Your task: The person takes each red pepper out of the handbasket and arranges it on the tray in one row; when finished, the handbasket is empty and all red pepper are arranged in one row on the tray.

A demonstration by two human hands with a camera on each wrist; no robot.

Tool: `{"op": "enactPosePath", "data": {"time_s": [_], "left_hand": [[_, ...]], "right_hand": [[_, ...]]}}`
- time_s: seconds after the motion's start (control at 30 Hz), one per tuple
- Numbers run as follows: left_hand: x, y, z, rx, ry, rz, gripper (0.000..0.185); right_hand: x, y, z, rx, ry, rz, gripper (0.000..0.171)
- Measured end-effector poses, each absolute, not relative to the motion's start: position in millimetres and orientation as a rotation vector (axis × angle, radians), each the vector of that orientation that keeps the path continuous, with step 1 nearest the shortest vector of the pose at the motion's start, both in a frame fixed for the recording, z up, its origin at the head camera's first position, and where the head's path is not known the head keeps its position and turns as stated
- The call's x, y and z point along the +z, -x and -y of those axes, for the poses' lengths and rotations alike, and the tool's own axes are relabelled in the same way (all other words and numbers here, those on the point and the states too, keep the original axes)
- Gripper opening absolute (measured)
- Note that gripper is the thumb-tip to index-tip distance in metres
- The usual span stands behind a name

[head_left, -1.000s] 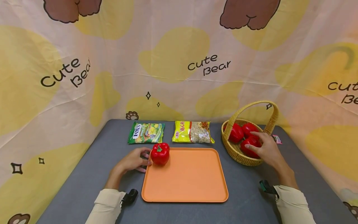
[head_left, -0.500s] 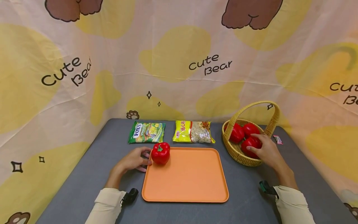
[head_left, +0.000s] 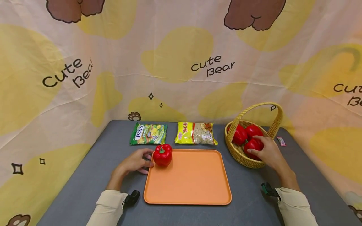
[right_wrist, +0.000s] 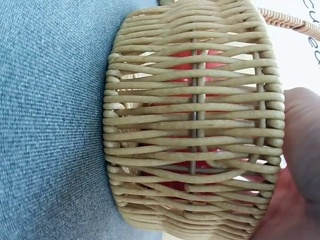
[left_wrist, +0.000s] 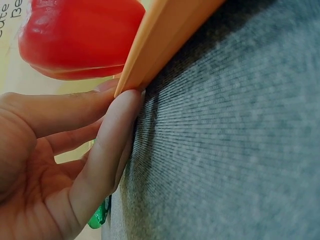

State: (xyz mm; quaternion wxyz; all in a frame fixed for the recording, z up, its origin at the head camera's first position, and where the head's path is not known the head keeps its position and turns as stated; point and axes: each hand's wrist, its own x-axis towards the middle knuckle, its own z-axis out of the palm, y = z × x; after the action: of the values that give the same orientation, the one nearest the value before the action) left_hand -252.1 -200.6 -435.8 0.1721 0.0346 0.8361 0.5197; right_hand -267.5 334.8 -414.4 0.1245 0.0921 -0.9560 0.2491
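My left hand [head_left: 135,161] pinches the left rim of an orange tray [head_left: 192,179]; the left wrist view has the thumb and a finger on either side of the tray edge [left_wrist: 150,45]. A red bell pepper [head_left: 162,156] stands on the tray's upper left corner, beside those fingers. At the right, my right hand [head_left: 271,152] reaches over the rim of a wicker basket [head_left: 245,161] and holds the nearest red bell pepper [head_left: 252,145] inside. Two more red peppers lie behind it. In the right wrist view the basket wall [right_wrist: 195,120] hides most of that grip.
A green snack bag [head_left: 149,134] and a yellow pasta bag [head_left: 195,133] lie behind the tray. The basket's tall handle [head_left: 255,106] arches over the peppers. A small pink packet [head_left: 281,141] lies right of the basket. A printed cloth [head_left: 175,62] hangs behind the grey table.
My right hand has shifted very slightly left and down, its fingers drawn closer round the nearest pepper. My left hand and the tray stay in place.
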Motion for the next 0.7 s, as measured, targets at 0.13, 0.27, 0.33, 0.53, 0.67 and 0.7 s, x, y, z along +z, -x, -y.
{"op": "enactPosePath", "data": {"time_s": [0.13, 0.27, 0.33, 0.53, 0.67, 0.7], "left_hand": [[-435.4, 251.8, 200.1, 1.462, -0.091, -2.380, 0.054], [-435.3, 251.4, 200.4, 1.453, -0.090, -2.384, 0.054], [-435.2, 251.1, 200.4, 1.454, -0.092, -2.382, 0.054], [-434.8, 251.4, 199.9, 1.461, -0.098, -2.379, 0.054], [-434.2, 251.8, 199.6, 1.464, -0.095, -2.379, 0.054], [-434.2, 251.8, 199.7, 1.463, -0.094, -2.380, 0.054]], "right_hand": [[-411.4, 266.0, -335.7, 0.746, -0.222, 2.830, 0.069], [-404.9, 263.0, -334.5, 0.778, -0.176, 2.877, 0.076], [-401.0, 260.9, -333.8, 0.788, -0.164, 2.884, 0.076], [-387.6, 253.4, -331.6, 0.768, -0.201, 2.798, 0.073], [-378.8, 249.3, -329.1, 0.758, -0.249, 2.713, 0.070], [-376.8, 248.6, -328.0, 0.764, -0.259, 2.694, 0.070]]}}
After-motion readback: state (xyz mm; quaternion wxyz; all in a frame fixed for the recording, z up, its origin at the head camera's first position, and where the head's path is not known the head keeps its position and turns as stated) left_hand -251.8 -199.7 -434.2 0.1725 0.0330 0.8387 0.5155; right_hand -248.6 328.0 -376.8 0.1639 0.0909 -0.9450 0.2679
